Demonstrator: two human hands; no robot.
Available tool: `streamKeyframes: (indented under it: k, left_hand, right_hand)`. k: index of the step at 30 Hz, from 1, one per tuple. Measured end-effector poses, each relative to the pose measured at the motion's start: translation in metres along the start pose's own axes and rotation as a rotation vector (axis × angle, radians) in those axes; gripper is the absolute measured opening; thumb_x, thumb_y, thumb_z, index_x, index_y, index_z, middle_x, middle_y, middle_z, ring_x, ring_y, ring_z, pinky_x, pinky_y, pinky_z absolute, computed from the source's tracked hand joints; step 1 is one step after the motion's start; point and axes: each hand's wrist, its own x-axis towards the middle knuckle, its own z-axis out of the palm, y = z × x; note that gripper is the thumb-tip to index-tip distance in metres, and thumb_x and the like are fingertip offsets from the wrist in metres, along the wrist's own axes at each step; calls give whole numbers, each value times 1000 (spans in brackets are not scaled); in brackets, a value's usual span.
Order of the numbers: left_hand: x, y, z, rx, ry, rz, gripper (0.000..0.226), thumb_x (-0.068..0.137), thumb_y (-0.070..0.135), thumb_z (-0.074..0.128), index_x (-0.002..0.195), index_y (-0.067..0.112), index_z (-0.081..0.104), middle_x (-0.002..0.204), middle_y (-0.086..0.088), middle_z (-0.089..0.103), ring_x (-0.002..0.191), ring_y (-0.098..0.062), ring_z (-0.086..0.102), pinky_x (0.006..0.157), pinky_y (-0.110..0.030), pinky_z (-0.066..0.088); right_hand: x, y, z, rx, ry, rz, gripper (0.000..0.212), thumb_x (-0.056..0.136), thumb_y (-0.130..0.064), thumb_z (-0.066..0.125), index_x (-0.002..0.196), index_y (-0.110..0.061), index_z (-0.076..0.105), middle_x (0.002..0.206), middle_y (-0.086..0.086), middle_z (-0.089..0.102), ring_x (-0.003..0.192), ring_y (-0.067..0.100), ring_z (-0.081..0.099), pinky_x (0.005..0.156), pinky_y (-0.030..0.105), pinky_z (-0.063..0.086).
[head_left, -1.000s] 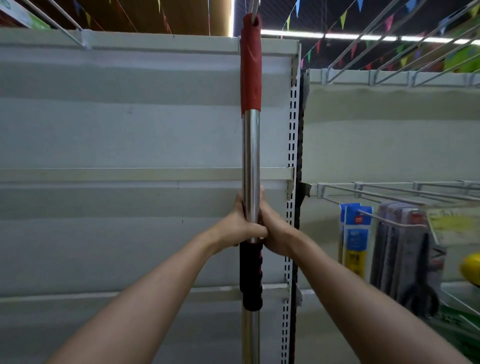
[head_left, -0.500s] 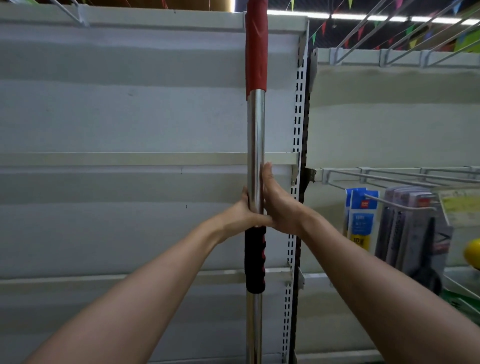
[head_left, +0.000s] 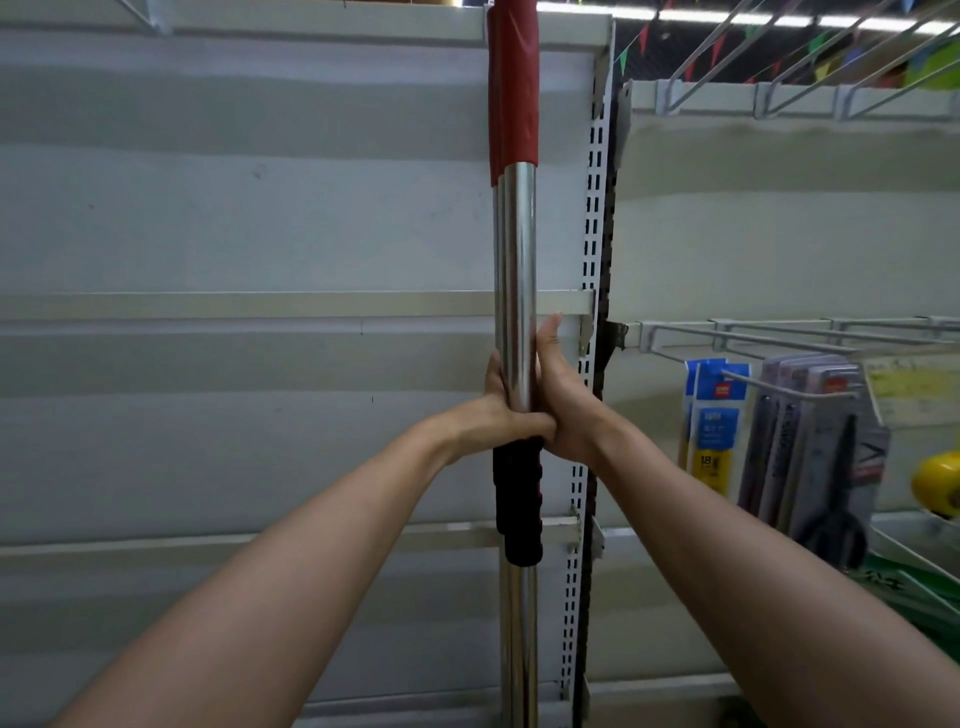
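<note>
A long steel pole (head_left: 515, 249) stands upright in front of me, close to a white shelf unit. It has a red grip (head_left: 513, 88) at its top end, which runs out of the frame, and a black ribbed grip (head_left: 518, 499) at mid height. My left hand (head_left: 488, 415) grips the bare steel just above the black grip from the left, with its thumb wrapped over the front. My right hand (head_left: 563, 395) holds the pole from the right at the same height, its thumb lying straight up along the steel. The pole's lower end is out of view.
Bare white shelf back panels (head_left: 260, 234) fill the left. A perforated shelf upright (head_left: 592, 208) stands just right of the pole. Further right, wire hooks (head_left: 779, 332) carry blue packets (head_left: 717, 415) and packaged scissors (head_left: 821, 441). A yellow object (head_left: 937, 483) sits at the right edge.
The pole's red top has climbed out of the frame. My right hand's thumb has stretched up along the steel. My left hand keeps its hold above the black grip.
</note>
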Motion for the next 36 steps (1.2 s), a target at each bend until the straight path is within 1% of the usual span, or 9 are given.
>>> streamKeyframes:
  k: [2,6,10,14,17,21,26,30,36]
  left_hand:
    - [1,-1,0,22,-6,-24,100,79,14,65,147,26,-7,143,-3,27,83,8,46,52,3,40]
    - [-2,-1,2,6,10,-31,98,82,12,60,146,33,-11,153,-1,16,84,9,39,41,4,33]
    - [-6,1,7,-5,32,3,101,80,9,59,145,39,-12,153,6,13,96,0,44,53,2,40]
    - [-7,-6,3,31,-6,-29,121,75,11,71,144,25,-27,152,7,16,123,-13,44,101,-27,43]
    - [-13,-11,2,13,-59,0,129,71,13,78,142,32,-28,149,3,22,121,-13,49,96,-24,45]
    - [-21,-30,13,-75,-15,49,123,71,8,78,142,34,-19,126,10,39,98,7,52,65,-3,46]
    - [-26,-48,33,-109,67,34,106,75,3,73,144,19,-6,112,17,42,98,5,48,67,-3,46]
    - [-31,-50,34,-131,52,16,113,73,1,73,146,17,-11,122,10,43,111,-3,49,88,-22,49]
    - [-53,-62,51,-102,49,62,105,79,-2,67,147,26,-7,128,12,32,99,19,42,72,-5,47]
  right_hand:
    - [1,2,2,70,-2,17,75,74,-81,16,94,-23,59,68,-7,66,68,10,68,56,22,54]
    - [2,7,2,98,12,47,76,79,-79,14,100,-23,62,72,-7,72,70,8,71,55,19,53]
    - [-1,11,3,45,30,57,76,80,-78,15,106,-26,64,87,-5,75,83,10,71,60,20,55]
    - [-7,16,-1,-35,66,61,85,66,-84,28,123,-29,59,130,0,58,121,16,54,94,32,47]
    - [-16,17,-10,-89,-20,41,95,61,-88,41,142,-38,38,151,-3,35,140,20,30,112,52,27]
    - [-25,10,-12,-171,-55,12,92,70,-69,61,147,-45,16,157,-2,20,144,25,19,115,57,15]
    - [-32,11,4,-157,-3,32,90,73,-65,53,146,-49,4,159,-4,9,145,29,11,116,56,11]
    - [-41,28,13,-171,34,76,86,79,-60,51,145,-51,-4,160,0,7,146,26,11,117,52,11]
    - [-55,43,18,-162,61,70,73,93,-44,48,147,-47,0,160,0,10,145,21,16,112,38,18]
